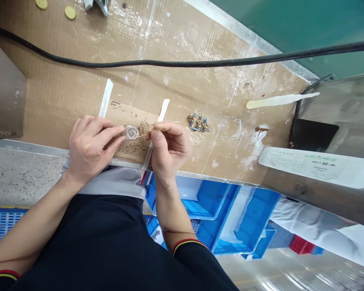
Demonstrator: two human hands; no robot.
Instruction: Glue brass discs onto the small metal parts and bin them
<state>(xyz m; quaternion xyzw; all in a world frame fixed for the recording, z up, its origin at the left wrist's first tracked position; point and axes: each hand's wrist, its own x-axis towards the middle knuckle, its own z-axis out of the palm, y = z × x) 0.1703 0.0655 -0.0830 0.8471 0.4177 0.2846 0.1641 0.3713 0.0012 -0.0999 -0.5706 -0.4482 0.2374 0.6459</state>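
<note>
My left hand (pixel 92 141) pinches a small round clear piece (pixel 130 132), like a shallow cap, between thumb and fingertips. Between the thumb and fingers of my right hand (pixel 170 147) is a thin light stick (pixel 142 135), its tip at the edge of the round piece. Both hands are above a brown board (pixel 130 151), stained with dark specks and crossed by white tape strips (pixel 106 98). To the right of my right hand lies a cluster of small brass-coloured parts with blue bits (pixel 198 122).
A black cable (pixel 170 63) crosses the cardboard-covered bench (pixel 224 101). Farther right are a pale tapered strip (pixel 279 100) and a white labelled container (pixel 318 165). Yellow discs (pixel 70 12) lie at the top left. Blue crates (pixel 209 198) stand below the bench edge.
</note>
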